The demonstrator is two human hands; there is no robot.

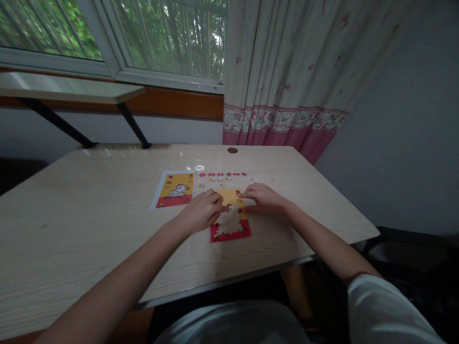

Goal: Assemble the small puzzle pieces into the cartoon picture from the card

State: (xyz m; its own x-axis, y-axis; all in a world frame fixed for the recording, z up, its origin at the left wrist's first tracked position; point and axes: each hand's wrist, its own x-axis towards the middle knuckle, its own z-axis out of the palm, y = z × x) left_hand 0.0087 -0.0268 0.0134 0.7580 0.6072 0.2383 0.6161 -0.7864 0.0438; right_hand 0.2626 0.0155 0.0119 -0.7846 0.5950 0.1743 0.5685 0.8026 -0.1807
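A partly assembled jigsaw puzzle (pixel 231 235), with a red and yellow border around a bare middle, lies on the table before me. My left hand (pixel 203 210) rests over its left side, fingers bent and the thumb stretched onto a small white chick-picture piece (pixel 234 208) near the upper middle. At the right edge is my right hand (pixel 264 198), with index finger and thumb spread apart and the fingertip touching the yellow border. Neither hand visibly grips a piece. Part of the puzzle's left side is hidden under my left hand.
A printed reference picture (pixel 175 188) of a white chick lies left of the puzzle. Behind it, red puzzle pieces (pixel 220 174) form a row, with several white and yellow pieces (pixel 220 180) nearby. A raised shelf (pixel 71 88) stands at the back left of the table (pixel 107 200).
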